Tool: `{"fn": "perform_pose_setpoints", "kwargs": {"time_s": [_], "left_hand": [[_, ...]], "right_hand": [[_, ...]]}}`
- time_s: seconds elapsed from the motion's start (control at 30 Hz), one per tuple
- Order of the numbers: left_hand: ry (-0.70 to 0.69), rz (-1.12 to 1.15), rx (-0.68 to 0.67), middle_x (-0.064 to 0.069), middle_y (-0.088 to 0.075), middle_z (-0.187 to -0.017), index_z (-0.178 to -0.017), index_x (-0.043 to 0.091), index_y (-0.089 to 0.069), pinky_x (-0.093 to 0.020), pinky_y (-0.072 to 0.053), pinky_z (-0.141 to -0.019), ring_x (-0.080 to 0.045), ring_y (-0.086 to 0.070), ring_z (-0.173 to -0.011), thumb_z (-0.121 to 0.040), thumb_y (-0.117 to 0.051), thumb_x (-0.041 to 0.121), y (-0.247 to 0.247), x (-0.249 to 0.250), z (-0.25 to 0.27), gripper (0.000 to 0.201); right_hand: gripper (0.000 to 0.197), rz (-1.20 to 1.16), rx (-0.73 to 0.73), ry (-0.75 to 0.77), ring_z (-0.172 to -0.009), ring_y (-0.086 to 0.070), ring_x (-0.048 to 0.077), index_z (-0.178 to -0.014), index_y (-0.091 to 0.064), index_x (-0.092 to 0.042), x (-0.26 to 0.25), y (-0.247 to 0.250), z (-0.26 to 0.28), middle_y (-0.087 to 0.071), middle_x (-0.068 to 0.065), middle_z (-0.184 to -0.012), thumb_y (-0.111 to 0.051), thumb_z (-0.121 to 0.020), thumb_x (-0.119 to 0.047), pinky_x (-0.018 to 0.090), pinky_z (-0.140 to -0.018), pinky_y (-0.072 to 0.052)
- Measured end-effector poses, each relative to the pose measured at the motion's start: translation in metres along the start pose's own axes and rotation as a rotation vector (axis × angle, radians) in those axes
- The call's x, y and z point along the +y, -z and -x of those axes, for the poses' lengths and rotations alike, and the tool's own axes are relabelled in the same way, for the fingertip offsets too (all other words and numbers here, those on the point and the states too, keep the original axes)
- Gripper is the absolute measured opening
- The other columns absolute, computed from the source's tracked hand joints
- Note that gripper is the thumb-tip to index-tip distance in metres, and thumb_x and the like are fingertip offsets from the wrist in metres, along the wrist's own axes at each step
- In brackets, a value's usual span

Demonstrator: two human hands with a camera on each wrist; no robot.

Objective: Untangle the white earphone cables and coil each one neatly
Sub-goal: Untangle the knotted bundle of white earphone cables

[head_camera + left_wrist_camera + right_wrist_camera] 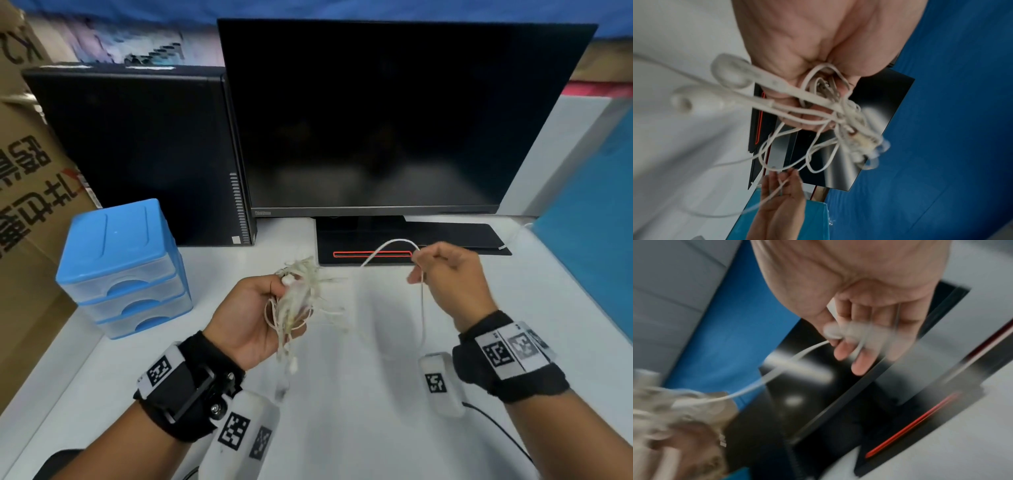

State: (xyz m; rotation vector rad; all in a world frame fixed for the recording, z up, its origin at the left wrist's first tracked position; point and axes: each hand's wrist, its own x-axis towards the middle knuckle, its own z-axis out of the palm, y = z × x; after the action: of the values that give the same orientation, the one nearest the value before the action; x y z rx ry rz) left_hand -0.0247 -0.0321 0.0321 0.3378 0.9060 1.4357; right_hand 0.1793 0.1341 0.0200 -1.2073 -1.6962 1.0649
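My left hand (260, 308) is raised over the white desk and grips a tangled bundle of white earphone cables (301, 294), blurred by motion. In the left wrist view the tangle (830, 120) spills from the curled fingers, and two earbuds (729, 76) stick out to the left. One cable strand (394, 245) arcs from the bundle to my right hand (445, 274), which pinches it in front of the monitor base. That strand hangs down below the hand (423, 315). The right wrist view shows the fingers (857, 350) curled round the cable (789, 365).
A black monitor (394, 116) stands at the back, its base (404, 243) with a red stripe just beyond my hands. A black computer tower (144, 150) and a blue drawer unit (123, 267) are at left, cardboard boxes (27, 192) further left. A blue panel (589, 246) borders the right.
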Motion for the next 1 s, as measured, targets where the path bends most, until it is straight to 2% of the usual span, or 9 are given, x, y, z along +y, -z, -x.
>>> {"fn": "perform_pose_setpoints", "kwargs": {"time_s": [0.1,0.23,0.3,0.37,0.5,0.57,0.67,0.87,1.0], "left_hand": [[-0.013,0.009,-0.017,-0.006,-0.037,-0.066,-0.072,0.011,-0.045,-0.025,-0.019,-0.046,-0.013,-0.032,-0.044,-0.083,-0.027,0.002,0.001,0.001,0.000,0.023],[0.004,0.002,-0.025,-0.006,-0.044,-0.063,-0.079,0.008,-0.049,-0.024,-0.022,-0.046,-0.013,-0.037,-0.044,-0.078,-0.035,0.004,0.000,0.000,-0.002,0.015],[0.023,0.037,-0.067,-0.006,-0.044,-0.063,-0.082,0.008,-0.049,-0.023,-0.030,-0.044,-0.014,-0.040,-0.044,-0.070,-0.051,0.007,0.001,-0.001,-0.002,0.012],[0.030,0.112,-0.138,-0.004,-0.039,-0.063,-0.077,0.009,-0.049,-0.023,-0.032,-0.044,-0.013,-0.040,-0.045,-0.057,-0.068,0.004,0.003,-0.002,-0.002,0.029],[0.011,0.278,-0.189,-0.001,-0.040,-0.065,-0.071,0.010,-0.051,-0.021,-0.035,-0.041,-0.011,-0.041,-0.045,-0.061,-0.067,0.002,0.006,0.005,0.000,0.020],[-0.002,0.294,-0.117,0.000,-0.040,-0.066,-0.069,0.008,-0.055,-0.019,-0.034,-0.041,-0.010,-0.040,-0.047,-0.073,-0.051,0.006,0.006,0.010,-0.001,0.006],[0.005,0.306,0.004,-0.005,-0.051,-0.071,-0.078,0.000,-0.064,-0.022,-0.046,-0.047,-0.014,-0.049,-0.060,-0.083,-0.038,0.011,0.010,0.015,-0.002,0.028],[0.013,0.349,-0.028,-0.016,-0.069,-0.109,-0.117,0.003,-0.058,-0.033,-0.054,-0.085,-0.026,-0.068,-0.089,-0.090,-0.042,0.010,0.004,0.016,0.001,0.032],[-0.026,0.228,-0.046,-0.019,-0.063,-0.129,-0.130,0.002,-0.055,-0.042,-0.053,-0.094,-0.031,-0.063,-0.114,-0.091,-0.043,0.011,-0.001,0.015,0.003,0.042]], "right_hand": [[0.014,0.282,-0.081,-0.050,-0.089,-0.068,0.023,-0.091,-0.067,-0.019,0.021,0.010,-0.011,-0.074,0.003,-0.092,-0.055,-0.093,-0.012,0.036,-0.083,-0.052],[0.054,0.386,-0.351,0.166,-0.129,-0.048,0.016,-0.142,-0.043,-0.027,0.007,-0.006,0.012,-0.047,-0.005,-0.145,-0.049,-0.094,-0.003,0.036,-0.111,-0.038],[0.048,0.147,-0.484,0.224,-0.126,-0.049,0.005,-0.132,-0.051,-0.028,-0.009,-0.024,0.033,-0.054,-0.008,-0.138,-0.049,-0.092,-0.001,0.028,-0.110,-0.036],[0.041,-0.168,-0.689,0.035,-0.119,-0.057,0.005,-0.127,-0.055,-0.022,-0.023,-0.039,0.052,-0.064,0.005,-0.127,-0.049,-0.089,-0.008,0.018,-0.104,-0.040],[0.038,-0.455,-0.966,-0.199,-0.089,-0.066,0.039,-0.120,-0.054,-0.009,-0.023,-0.043,0.063,-0.064,0.035,-0.103,-0.047,-0.087,-0.027,0.037,-0.095,-0.048],[0.028,-0.450,-0.924,-0.204,-0.064,-0.059,0.031,-0.107,-0.059,-0.011,-0.023,-0.039,0.059,-0.064,0.025,-0.085,-0.054,-0.083,-0.023,0.039,-0.077,-0.050],[0.027,-0.353,-0.747,-0.094,-0.056,-0.049,0.022,-0.101,-0.061,-0.007,-0.018,-0.037,0.050,-0.063,0.013,-0.077,-0.061,-0.074,-0.010,0.033,-0.062,-0.048],[0.028,-0.042,-0.401,0.262,-0.102,-0.062,0.008,-0.104,-0.065,-0.025,-0.007,-0.038,0.047,-0.067,-0.009,-0.108,-0.073,-0.083,-0.009,0.033,-0.091,-0.050],[0.011,-0.161,-0.117,0.433,-0.083,-0.064,0.015,-0.084,-0.067,-0.019,-0.019,-0.044,0.063,-0.069,-0.008,-0.083,-0.068,-0.082,-0.031,0.026,-0.075,-0.051]]}}
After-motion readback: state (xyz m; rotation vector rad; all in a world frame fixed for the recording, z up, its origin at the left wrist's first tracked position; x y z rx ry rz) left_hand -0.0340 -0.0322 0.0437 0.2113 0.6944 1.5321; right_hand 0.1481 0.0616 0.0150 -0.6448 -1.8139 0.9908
